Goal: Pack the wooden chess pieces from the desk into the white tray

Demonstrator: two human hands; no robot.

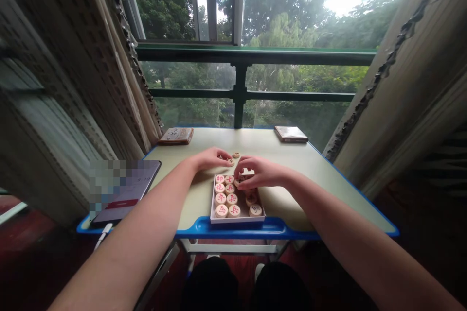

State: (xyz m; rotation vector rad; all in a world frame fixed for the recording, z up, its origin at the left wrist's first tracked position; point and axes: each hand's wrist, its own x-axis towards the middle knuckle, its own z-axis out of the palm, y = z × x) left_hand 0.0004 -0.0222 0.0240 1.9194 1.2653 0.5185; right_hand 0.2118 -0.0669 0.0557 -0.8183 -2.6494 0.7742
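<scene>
A shallow white box (pixel 219 218) near the table's front edge holds several round wooden chess pieces (pixel 226 198) marked in red and dark characters. My left hand (pixel 211 158) rests just behind the box, its fingertips pinched on a loose piece (pixel 230 161) on the table. One more loose piece (pixel 236 154) lies slightly farther back. My right hand (pixel 257 173) hovers curled over the box's far right corner, its fingers closed on a piece whose face I cannot read.
The pale green table (pixel 310 165) has a blue rim (pixel 204 228). A tablet (pixel 124 189) lies at the left front corner. Two flat wooden board halves lie at the back, one left (pixel 176 135) and one right (pixel 291 133). Curtains hang on both sides of the window.
</scene>
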